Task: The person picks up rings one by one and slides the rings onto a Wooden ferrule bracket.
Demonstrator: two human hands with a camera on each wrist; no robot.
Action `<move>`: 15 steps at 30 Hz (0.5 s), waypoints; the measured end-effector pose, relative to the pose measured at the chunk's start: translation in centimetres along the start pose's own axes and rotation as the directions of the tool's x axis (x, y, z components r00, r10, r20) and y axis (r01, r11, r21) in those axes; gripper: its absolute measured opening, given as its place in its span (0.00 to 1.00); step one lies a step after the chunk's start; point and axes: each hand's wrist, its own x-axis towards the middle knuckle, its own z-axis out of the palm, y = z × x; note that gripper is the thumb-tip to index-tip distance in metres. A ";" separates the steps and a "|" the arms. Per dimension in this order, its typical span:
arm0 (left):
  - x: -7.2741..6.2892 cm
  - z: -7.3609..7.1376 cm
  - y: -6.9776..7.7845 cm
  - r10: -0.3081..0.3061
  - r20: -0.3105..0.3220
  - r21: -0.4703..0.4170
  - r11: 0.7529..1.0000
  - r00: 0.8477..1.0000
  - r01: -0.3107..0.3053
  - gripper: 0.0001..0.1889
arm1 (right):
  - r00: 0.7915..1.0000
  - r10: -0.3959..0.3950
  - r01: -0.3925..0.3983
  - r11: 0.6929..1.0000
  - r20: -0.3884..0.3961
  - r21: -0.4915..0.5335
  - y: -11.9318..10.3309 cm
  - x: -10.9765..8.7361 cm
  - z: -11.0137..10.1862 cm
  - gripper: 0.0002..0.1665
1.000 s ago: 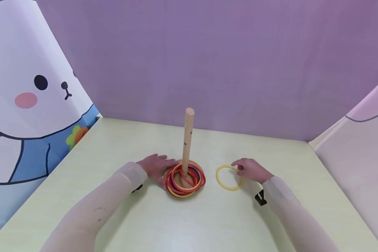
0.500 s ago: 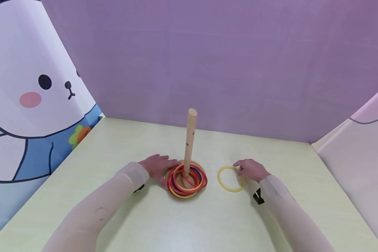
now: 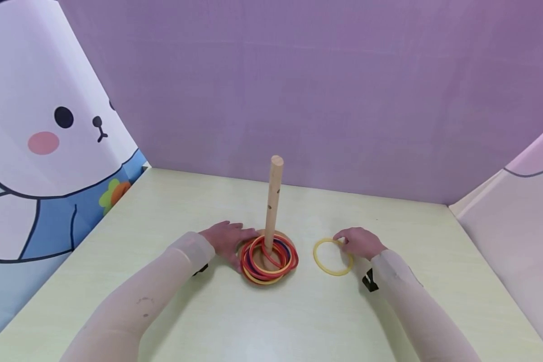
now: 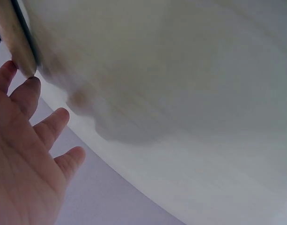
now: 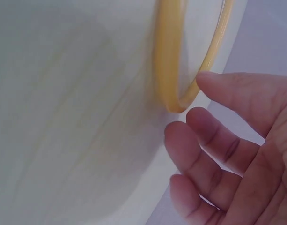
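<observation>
An upright wooden peg (image 3: 273, 201) rises from a round wooden base (image 4: 14, 40). Around its foot lies a loose pile of red, yellow and dark blue rings (image 3: 294, 259). My left hand (image 3: 226, 242) rests at the left side of the base, fingers spread, with fingertips against its edge in the left wrist view. To the right, a single yellow ring (image 5: 169, 51) lies on the table. My right hand (image 3: 363, 243) is at that ring's far right side. Its thumb tip overlaps the ring in the right wrist view; the other fingers are loosely bent below, with a gap to the thumb.
The pale table (image 3: 262, 327) ends at a purple backdrop (image 3: 344, 100). A cartoon-printed cloth (image 3: 27, 166) hangs along the left side, and a light cloth (image 3: 525, 241) borders the right.
The whole head view has shifted slightly. Both hands have stayed almost in place, the left at the base and the right at the yellow ring.
</observation>
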 end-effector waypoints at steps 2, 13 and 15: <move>0.0 0.0 0.0 -0.003 0.002 -0.002 1.000 1.000 0.003 0.53 | 1.000 0.000 0.000 1.000 0.000 -0.008 0.0 0.0 0.0 0.20; 0.1 0.1 -0.2 0.000 -0.001 -0.004 1.000 1.000 0.000 0.52 | 1.000 0.009 -0.009 1.000 0.006 -0.016 0.1 0.0 -0.1 0.21; 0.1 0.1 -0.2 0.005 -0.006 -0.009 1.000 1.000 -0.005 0.52 | 1.000 0.012 -0.012 1.000 0.009 -0.009 0.1 0.0 0.0 0.22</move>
